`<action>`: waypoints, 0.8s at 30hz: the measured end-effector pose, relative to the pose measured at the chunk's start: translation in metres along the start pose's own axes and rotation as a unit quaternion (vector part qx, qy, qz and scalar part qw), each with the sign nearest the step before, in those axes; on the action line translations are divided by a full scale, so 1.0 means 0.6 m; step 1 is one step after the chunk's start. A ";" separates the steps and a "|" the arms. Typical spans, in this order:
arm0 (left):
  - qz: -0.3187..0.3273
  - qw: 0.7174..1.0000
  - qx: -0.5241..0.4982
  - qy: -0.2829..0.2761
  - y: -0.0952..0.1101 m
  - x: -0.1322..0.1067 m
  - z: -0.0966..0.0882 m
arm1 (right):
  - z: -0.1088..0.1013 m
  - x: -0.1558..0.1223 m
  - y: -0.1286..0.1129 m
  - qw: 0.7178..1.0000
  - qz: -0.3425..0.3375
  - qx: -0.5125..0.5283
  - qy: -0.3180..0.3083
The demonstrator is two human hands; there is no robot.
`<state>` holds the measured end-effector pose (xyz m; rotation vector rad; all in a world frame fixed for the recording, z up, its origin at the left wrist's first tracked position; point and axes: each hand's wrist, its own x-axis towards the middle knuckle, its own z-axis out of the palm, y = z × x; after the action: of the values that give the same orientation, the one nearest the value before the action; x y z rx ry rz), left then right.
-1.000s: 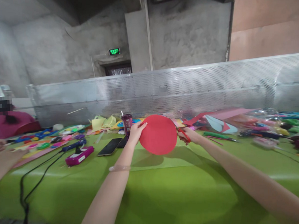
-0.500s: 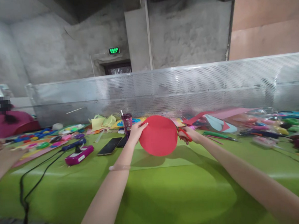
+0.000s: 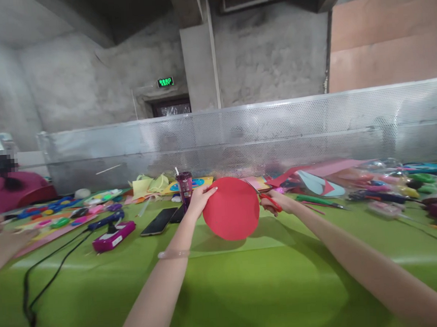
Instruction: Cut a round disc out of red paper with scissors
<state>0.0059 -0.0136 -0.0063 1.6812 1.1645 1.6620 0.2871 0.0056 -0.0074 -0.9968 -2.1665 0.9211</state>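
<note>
My left hand [image 3: 198, 198] pinches the upper left edge of a red paper disc [image 3: 230, 208], holding it upright above the green table covering [image 3: 248, 285]. My right hand [image 3: 278, 202] is closed on red-handled scissors [image 3: 267, 198], whose blades meet the disc's right edge. A clear bracelet sits on my left wrist.
Two dark phones [image 3: 159, 221], a purple tumbler [image 3: 185, 184], and a magenta glue gun [image 3: 112, 236] with a black cord lie to the left. Coloured paper and craft supplies [image 3: 383, 188] are heaped at right. Another person's arm [image 3: 1, 246] reaches in at far left. A perforated metal screen [image 3: 275, 130] backs the table.
The disc and both hands sit slightly lower in view as the camera tilted up; the disc has turned a little in my left hand. The scissors remain at its right edge.
</note>
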 end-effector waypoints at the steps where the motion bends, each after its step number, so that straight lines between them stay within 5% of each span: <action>1: -0.002 1.000 -0.002 -0.001 -0.001 0.001 0.000 | 0.000 0.001 0.001 1.000 0.000 0.002 -0.001; 24: -0.017 1.000 -0.013 -0.010 -0.005 0.000 0.000 | -0.002 -0.001 -0.005 1.000 -0.007 0.004 -0.010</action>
<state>0.0052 -0.0123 -0.0087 1.6488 1.1520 1.6291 0.2869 0.0038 -0.0045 -0.9727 -2.1829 0.9364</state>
